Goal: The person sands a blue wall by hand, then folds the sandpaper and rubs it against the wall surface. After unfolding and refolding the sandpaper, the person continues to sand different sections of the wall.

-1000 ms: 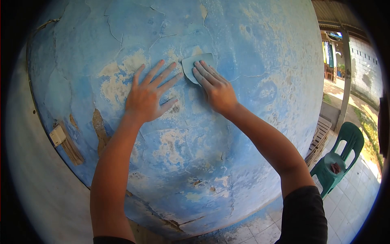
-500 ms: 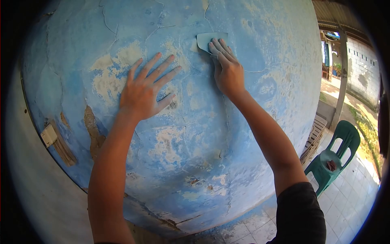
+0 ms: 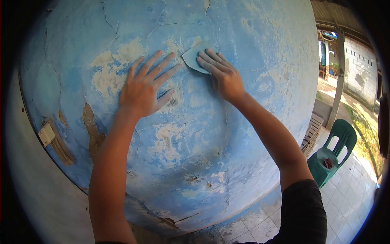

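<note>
A blue wall [image 3: 252, 105] with cracked, flaking paint and pale bare patches fills most of the view. Pressed against it is a greyish-blue sheet of sandpaper [image 3: 194, 61], its left corner pointing out past my fingers. My right hand [image 3: 223, 75] lies over the sheet, fingers together, holding it to the wall; the thumb is hidden. To its left, my left hand [image 3: 144, 87] rests on the paint with spread fingers and holds nothing. Its fingertips look dusty and are close to the sheet's left edge.
A white switch box [image 3: 46, 135] is on the wall at lower left, beside a worn wooden strip. At right stands a green plastic chair [image 3: 341, 138] with small dark pieces on its seat. Slatted wood [image 3: 313, 132] leans behind it, on a tiled floor [image 3: 341, 195].
My right hand has moved the sandpaper down and to the left, turning it so a corner points left. My left hand stays in place. The view has shifted slightly.
</note>
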Demonstrator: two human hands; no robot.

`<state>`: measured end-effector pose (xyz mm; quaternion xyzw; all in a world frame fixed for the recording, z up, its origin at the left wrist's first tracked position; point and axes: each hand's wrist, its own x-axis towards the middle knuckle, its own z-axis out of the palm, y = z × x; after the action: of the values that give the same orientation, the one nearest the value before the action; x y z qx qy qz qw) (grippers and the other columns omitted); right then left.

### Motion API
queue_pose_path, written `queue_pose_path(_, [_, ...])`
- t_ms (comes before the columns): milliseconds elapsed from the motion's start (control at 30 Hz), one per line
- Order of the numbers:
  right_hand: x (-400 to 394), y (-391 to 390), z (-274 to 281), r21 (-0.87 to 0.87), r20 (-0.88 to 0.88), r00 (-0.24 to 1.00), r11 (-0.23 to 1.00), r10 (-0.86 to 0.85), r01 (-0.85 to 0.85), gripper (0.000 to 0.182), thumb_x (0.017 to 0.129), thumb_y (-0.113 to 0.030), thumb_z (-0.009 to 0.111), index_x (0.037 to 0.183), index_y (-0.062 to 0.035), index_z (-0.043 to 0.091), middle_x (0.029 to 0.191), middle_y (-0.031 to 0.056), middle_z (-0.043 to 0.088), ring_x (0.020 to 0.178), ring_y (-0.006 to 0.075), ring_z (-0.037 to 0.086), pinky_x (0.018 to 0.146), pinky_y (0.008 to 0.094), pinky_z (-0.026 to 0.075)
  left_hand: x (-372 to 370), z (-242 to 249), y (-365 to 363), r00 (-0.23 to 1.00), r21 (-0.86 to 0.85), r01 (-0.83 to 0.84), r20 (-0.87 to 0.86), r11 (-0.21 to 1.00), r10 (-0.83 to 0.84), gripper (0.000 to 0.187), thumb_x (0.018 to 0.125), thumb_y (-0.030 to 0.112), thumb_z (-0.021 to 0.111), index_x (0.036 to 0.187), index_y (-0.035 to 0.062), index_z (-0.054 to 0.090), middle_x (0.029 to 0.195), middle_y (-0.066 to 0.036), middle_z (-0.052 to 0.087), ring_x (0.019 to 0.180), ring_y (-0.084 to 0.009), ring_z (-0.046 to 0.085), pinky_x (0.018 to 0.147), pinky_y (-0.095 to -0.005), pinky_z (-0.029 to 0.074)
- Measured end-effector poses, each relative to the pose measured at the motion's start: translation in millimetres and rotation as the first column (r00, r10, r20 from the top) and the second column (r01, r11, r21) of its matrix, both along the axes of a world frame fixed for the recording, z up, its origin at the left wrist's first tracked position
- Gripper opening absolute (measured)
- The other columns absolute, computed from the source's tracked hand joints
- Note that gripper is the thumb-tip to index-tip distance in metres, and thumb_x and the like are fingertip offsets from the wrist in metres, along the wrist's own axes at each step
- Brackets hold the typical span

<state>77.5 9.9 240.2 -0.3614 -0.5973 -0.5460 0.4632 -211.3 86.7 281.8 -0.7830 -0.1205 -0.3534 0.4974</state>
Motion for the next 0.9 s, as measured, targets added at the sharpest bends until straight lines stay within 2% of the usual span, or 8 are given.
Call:
queue_pose_path(167, [-11, 7, 8, 0.132, -0.217, 0.976, 0.99, -0.01, 0.039, 0.042, 0.099, 0.002, 0.063, 0.14, -0.009, 0.072, 0.15, 0.0118, 0.066, 0.147, 0.0314, 0.056, 0.124, 0.0486, 0.046, 0, 0, 1, 1.0, 0.013, -0.004, 0.011, 1.0, 0.004, 0.069, 0.101, 0.052, 0.067, 0.165, 0.0387, 0.046, 0.177, 0.008, 0.034, 0.163, -0.0208, 0.03, 0.134, -0.0515, 0.023])
queue_pose_path(300, [-17, -1, -11, -0.013, 0.066, 0.997, 0.999, -0.049, 0.05, 0.047, 0.095, 0.002, 0.065, 0.14, -0.0098, 0.072, 0.148, 0.012, 0.068, 0.144, 0.0294, 0.059, 0.123, 0.0473, 0.048, 0, 0, 1, 1.0, 0.024, -0.004, 0.004, 1.0, 0.004, 0.068, 0.102, 0.053, 0.066, 0.165, 0.0395, 0.045, 0.177, 0.008, 0.034, 0.163, -0.0207, 0.03, 0.134, -0.0513, 0.023])
queue_pose_path(433, [24, 4, 29, 0.191, -0.28, 0.96, 0.979, -0.017, 0.073, 0.033, 0.106, -0.005, 0.058, 0.135, -0.006, 0.074, 0.147, 0.0123, 0.068, 0.142, 0.0331, 0.06, 0.121, 0.0487, 0.048, -2, -1, 6, 0.999, 0.023, 0.041, -0.003, 0.999, -0.041, 0.067, 0.101, 0.048, 0.068, 0.164, 0.0386, 0.048, 0.177, 0.006, 0.035, 0.162, -0.0227, 0.031, 0.133, -0.0532, 0.025])
queue_pose_path(533, [2, 3, 12, 0.213, -0.238, 0.971, 0.976, 0.009, 0.043, 0.035, 0.104, -0.002, 0.06, 0.137, -0.006, 0.074, 0.147, 0.0123, 0.068, 0.142, 0.0326, 0.06, 0.122, 0.0478, 0.048, -4, 1, 4, 0.998, 0.006, 0.065, -0.011, 0.998, -0.065, 0.066, 0.1, 0.044, 0.071, 0.162, 0.0367, 0.051, 0.177, 0.005, 0.036, 0.162, -0.0245, 0.032, 0.131, -0.0551, 0.027])
queue_pose_path(600, [-15, -5, -14, -0.016, 0.031, 0.999, 0.999, -0.037, 0.038, 0.042, 0.099, 0.005, 0.065, 0.138, -0.0071, 0.073, 0.147, 0.0111, 0.068, 0.142, 0.0308, 0.06, 0.123, 0.045, 0.048, -5, -1, 5, 0.998, -0.026, 0.058, -0.001, 0.998, -0.058, 0.066, 0.1, 0.044, 0.071, 0.162, 0.0368, 0.051, 0.177, 0.005, 0.036, 0.162, -0.0243, 0.032, 0.131, -0.0547, 0.028])
queue_pose_path(700, [12, -8, 11, 0.049, 0.02, 0.992, 0.992, -0.121, 0.12, 0.04, 0.101, 0.002, 0.064, 0.139, -0.0067, 0.072, 0.148, 0.0109, 0.067, 0.143, 0.0306, 0.06, 0.121, 0.045, 0.05, -2, -3, 3, 0.997, 0.011, 0.073, 0.017, 0.997, -0.073, 0.067, 0.099, 0.043, 0.071, 0.162, 0.0373, 0.05, 0.177, 0.005, 0.036, 0.162, -0.0238, 0.032, 0.132, -0.0538, 0.027])
queue_pose_path(833, [-1, 10, 29, 0.211, -0.292, 0.956, 0.975, -0.011, 0.076, 0.038, 0.104, 0.002, 0.057, 0.139, -0.0036, 0.071, 0.149, 0.0147, 0.066, 0.145, 0.0345, 0.058, 0.12, 0.0473, 0.05, -3, -2, 2, 0.999, -0.012, 0.041, 0.014, 0.999, -0.041, 0.066, 0.099, 0.047, 0.07, 0.162, 0.0384, 0.05, 0.177, 0.007, 0.034, 0.162, -0.0219, 0.032, 0.133, -0.0522, 0.025])
queue_pose_path(900, [-28, 14, 2, 0.087, -0.129, 0.992, 0.996, 0.015, -0.004, 0.039, 0.103, 0.003, 0.057, 0.139, -0.0036, 0.072, 0.15, 0.0174, 0.065, 0.145, 0.036, 0.057, 0.122, 0.0482, 0.048, -3, -1, 1, 0.998, -0.032, 0.058, 0.009, 0.998, -0.057, 0.067, 0.098, 0.043, 0.072, 0.162, 0.0374, 0.051, 0.177, 0.005, 0.035, 0.162, -0.0235, 0.032, 0.132, -0.0536, 0.026])
